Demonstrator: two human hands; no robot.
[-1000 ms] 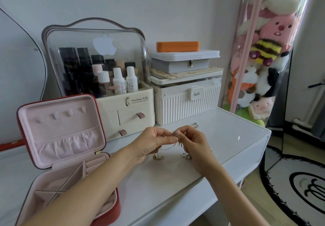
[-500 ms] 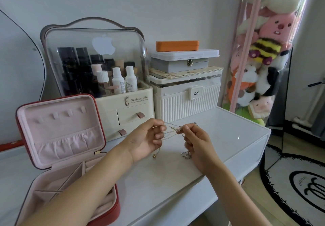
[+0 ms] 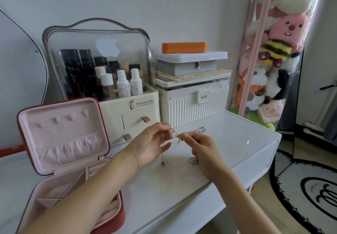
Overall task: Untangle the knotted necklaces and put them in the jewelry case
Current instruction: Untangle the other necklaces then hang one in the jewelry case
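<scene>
Thin gold and silver necklaces hang knotted (image 3: 177,137) between my two hands above the white tabletop (image 3: 235,142). My left hand (image 3: 151,144) pinches the chains at the upper left of the knot. My right hand (image 3: 200,146) pinches them just right of it. A small gold pendant (image 3: 162,164) dangles down to the table, a silver clump (image 3: 193,160) lies under my right wrist, and another silver end (image 3: 201,129) lies beyond my fingers. The red jewelry case (image 3: 60,153) with pink lining stands open at the left.
A clear-lidded cosmetics organiser (image 3: 102,80) and a white ribbed storage box (image 3: 195,102) with stacked cases stand along the wall. A tall clear tube of plush toys (image 3: 269,55) rises at the right. The table's right edge drops to a round rug (image 3: 310,190).
Both hands have lifted the knot slightly and drawn a little apart, stretching the chains. The gold pendant hangs lower, and my left palm has turned more open toward me.
</scene>
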